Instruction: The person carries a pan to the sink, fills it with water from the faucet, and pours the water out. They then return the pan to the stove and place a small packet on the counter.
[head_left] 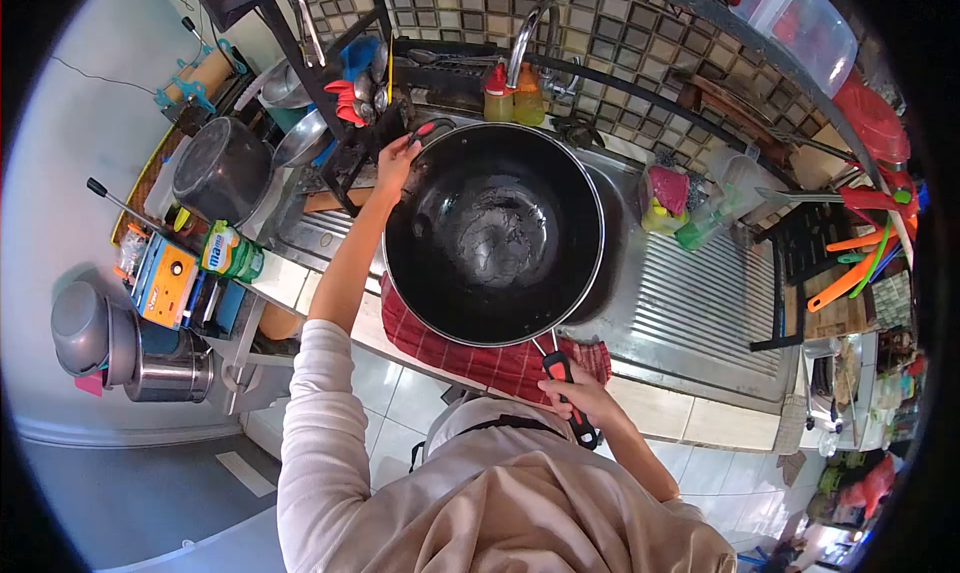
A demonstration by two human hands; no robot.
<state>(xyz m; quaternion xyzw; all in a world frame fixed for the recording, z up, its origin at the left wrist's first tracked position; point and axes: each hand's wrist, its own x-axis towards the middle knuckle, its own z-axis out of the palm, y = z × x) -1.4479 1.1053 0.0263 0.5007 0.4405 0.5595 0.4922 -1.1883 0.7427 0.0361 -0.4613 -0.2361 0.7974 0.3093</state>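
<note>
- While you stand at the sink, the wok [495, 233] sits over the basin with its near rim resting on the red checked cloth [480, 358] at the counter [660, 408] edge; its dark inside shows a pale smear at the middle
- Its long axis runs from the small loop handle [432, 128] on the far rim to the long red-and-black handle [565, 388] pointing back at you
- Your right hand [580, 398] is the nearer one, its fingers wrapped tight round the long handle
- Your left hand [397, 158] is stretched out to the far rim, fingers pinching the loop handle
- Behind the wok stand the tap [530, 33] and two sauce bottles [512, 95]; the ribbed draining board [700, 298] lies to its right
- A lidded pot [222, 170] stands well to the left
</note>
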